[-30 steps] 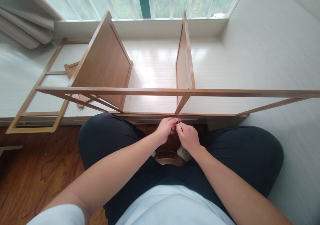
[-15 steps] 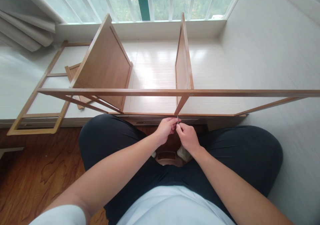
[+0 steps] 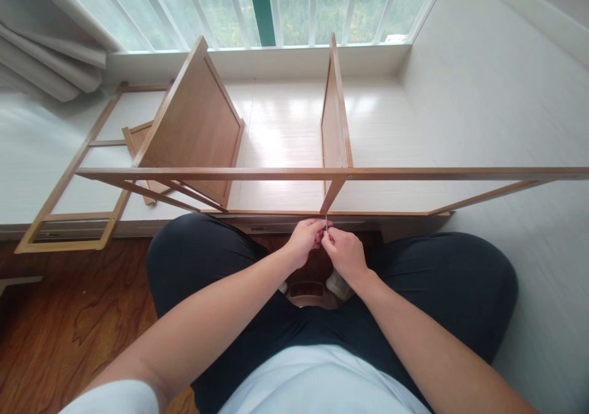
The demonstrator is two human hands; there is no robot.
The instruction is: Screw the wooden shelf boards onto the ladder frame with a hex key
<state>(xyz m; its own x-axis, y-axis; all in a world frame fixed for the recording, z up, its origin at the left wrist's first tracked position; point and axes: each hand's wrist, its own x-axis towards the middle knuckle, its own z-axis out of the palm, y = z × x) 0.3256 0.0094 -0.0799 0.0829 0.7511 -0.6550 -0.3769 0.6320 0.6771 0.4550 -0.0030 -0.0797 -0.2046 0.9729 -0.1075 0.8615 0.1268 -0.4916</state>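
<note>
Pinching together just under the near rail (image 3: 276,212) of the wooden frame, the left hand (image 3: 304,240) and right hand (image 3: 344,253) share one small metal pin (image 3: 326,222) — a screw or a key, too small to tell. Both grips are narrow, fingertips closed on that pin, which stands upright between them right below the foot of the slanted brace (image 3: 332,193). Against the pictures from a second and half a second ago, the hands have barely shifted; what has changed is the view, which has tipped down a little, so the frame, the window (image 3: 276,3) and the upright panels (image 3: 338,113) all sit lower in the picture. The pin looks the same height and the fingers the same shape, so my reading is that the work at this joint is slow, fine turning or seating, with no visible progress yet. The person sits cross-legged on the wooden floor (image 3: 69,316), the frame lying across the white ledge (image 3: 285,119) ahead — a loose ladder-like piece (image 3: 69,218) rests at far left.
</note>
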